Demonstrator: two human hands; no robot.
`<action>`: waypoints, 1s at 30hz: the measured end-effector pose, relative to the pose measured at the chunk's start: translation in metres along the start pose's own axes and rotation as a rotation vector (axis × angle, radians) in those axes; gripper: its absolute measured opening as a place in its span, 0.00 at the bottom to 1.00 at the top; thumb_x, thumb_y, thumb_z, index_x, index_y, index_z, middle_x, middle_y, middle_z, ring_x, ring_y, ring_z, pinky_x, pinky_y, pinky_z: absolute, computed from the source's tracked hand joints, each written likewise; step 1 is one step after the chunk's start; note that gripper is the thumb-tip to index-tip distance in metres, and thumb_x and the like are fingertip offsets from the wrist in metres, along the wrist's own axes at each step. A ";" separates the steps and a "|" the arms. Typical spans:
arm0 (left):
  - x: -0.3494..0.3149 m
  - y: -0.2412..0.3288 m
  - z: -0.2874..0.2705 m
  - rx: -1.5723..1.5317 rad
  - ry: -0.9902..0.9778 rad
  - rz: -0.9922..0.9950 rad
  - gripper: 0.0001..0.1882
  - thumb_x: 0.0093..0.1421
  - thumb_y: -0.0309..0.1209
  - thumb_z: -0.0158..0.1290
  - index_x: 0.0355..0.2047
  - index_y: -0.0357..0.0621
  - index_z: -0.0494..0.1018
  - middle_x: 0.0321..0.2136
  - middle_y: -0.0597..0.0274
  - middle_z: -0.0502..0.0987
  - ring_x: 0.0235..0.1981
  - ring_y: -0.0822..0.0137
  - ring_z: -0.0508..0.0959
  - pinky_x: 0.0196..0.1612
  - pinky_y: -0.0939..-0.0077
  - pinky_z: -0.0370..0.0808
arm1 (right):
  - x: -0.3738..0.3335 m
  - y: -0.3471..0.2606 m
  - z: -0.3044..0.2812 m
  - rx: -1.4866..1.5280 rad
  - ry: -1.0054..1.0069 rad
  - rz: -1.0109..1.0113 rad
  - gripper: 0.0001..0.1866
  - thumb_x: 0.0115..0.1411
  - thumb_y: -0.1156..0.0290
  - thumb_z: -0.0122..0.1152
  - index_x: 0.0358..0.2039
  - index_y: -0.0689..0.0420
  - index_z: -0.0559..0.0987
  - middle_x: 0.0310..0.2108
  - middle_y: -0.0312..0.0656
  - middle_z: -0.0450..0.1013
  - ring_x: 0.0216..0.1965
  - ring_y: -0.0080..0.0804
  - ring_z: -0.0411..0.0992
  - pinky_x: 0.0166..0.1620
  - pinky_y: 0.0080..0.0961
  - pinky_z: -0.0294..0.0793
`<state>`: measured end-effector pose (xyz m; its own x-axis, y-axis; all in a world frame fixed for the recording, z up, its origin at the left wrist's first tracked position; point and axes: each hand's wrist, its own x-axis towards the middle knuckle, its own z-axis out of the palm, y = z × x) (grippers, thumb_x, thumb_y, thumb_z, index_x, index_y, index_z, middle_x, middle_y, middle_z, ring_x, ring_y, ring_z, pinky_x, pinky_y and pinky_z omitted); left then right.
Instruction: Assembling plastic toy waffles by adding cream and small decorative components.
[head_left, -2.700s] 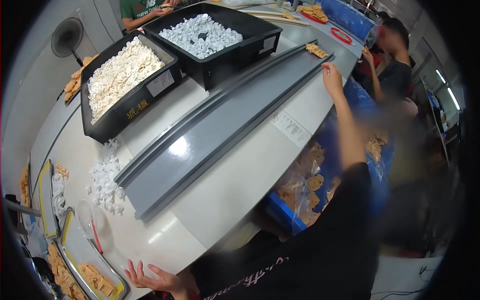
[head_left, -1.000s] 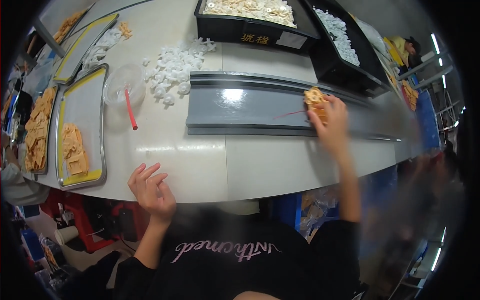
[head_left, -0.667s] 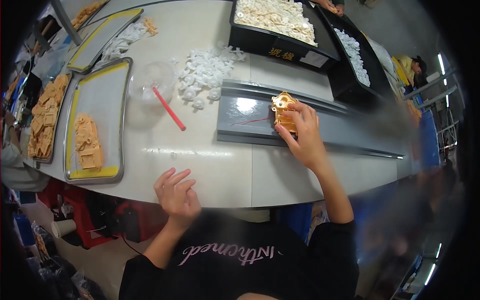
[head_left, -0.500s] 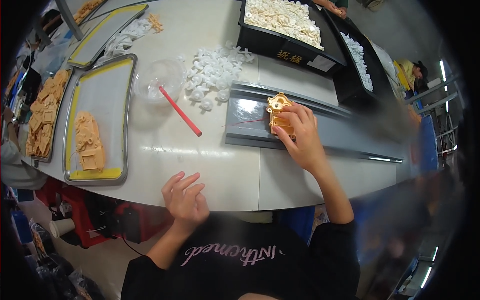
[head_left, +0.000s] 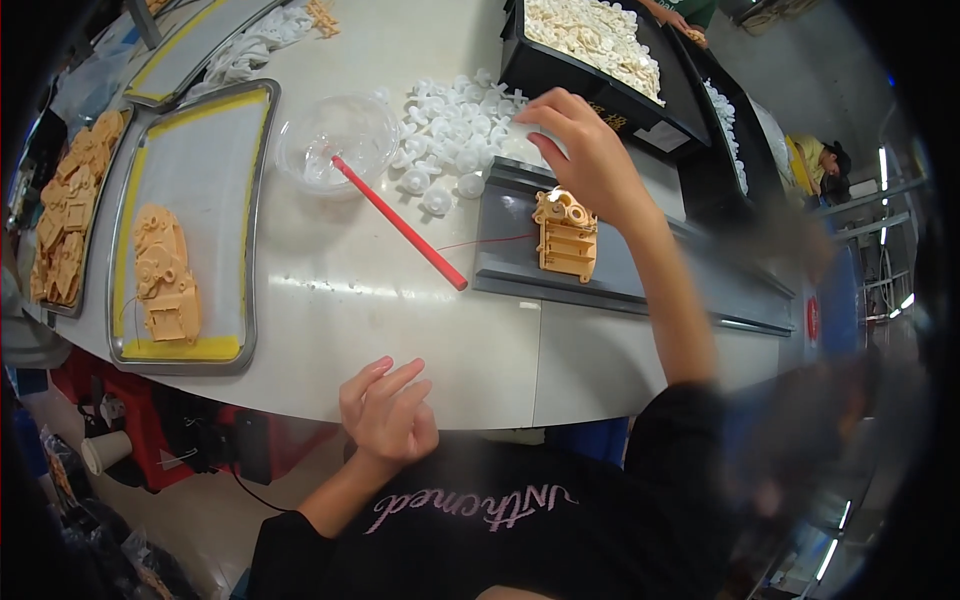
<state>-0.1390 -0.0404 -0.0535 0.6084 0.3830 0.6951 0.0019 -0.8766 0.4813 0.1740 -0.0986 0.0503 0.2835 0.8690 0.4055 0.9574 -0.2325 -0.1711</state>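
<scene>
1. Head view: the right hand [head_left: 582, 150] is above the frame's centre, fingers loosely bent and parted, with nothing visible in its grasp.
2. White stemmed plastic parts [head_left: 440, 135] lie in a loose heap just left of its fingertips; whether it touches any cannot be told.
3. Below that hand, just right of the frame's centre, an orange plastic housing [head_left: 568, 245] rests on a grey channel-shaped tray [head_left: 510, 212], apart from both hands. Its long axis runs nearly top to bottom of the frame, across the tray's length.
4. Thin red wire [head_left: 480, 242] trails leftward from the housing.
5. At lower centre-left, the left hand [head_left: 388, 412] hangs half-curled, apparently empty, farther from housing and heap than the right.
</scene>
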 end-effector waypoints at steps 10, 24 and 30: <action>0.001 -0.004 -0.002 0.036 0.000 0.004 0.11 0.43 0.23 0.47 0.27 0.45 0.75 0.35 0.64 0.80 0.42 0.60 0.74 0.46 0.73 0.68 | 0.026 0.035 0.039 -0.006 -0.295 0.035 0.10 0.52 0.76 0.63 0.36 0.60 0.75 0.36 0.42 0.72 0.41 0.40 0.73 0.44 0.32 0.73; 0.001 -0.003 0.001 0.036 0.023 0.045 0.11 0.43 0.22 0.46 0.26 0.44 0.75 0.33 0.63 0.80 0.39 0.60 0.75 0.47 0.73 0.67 | 0.014 0.046 0.031 0.175 -0.155 0.051 0.08 0.54 0.77 0.62 0.34 0.62 0.76 0.32 0.44 0.76 0.34 0.34 0.76 0.39 0.27 0.76; -0.001 -0.005 0.001 0.047 0.020 0.028 0.12 0.43 0.21 0.45 0.27 0.44 0.76 0.32 0.63 0.80 0.39 0.60 0.75 0.47 0.72 0.68 | -0.038 0.030 -0.034 0.215 -0.045 0.129 0.06 0.54 0.80 0.61 0.34 0.62 0.78 0.31 0.41 0.75 0.33 0.31 0.75 0.37 0.22 0.74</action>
<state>-0.1384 -0.0365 -0.0574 0.5930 0.3630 0.7188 0.0224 -0.8997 0.4359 0.1933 -0.1533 0.0600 0.3950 0.8578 0.3288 0.8786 -0.2482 -0.4080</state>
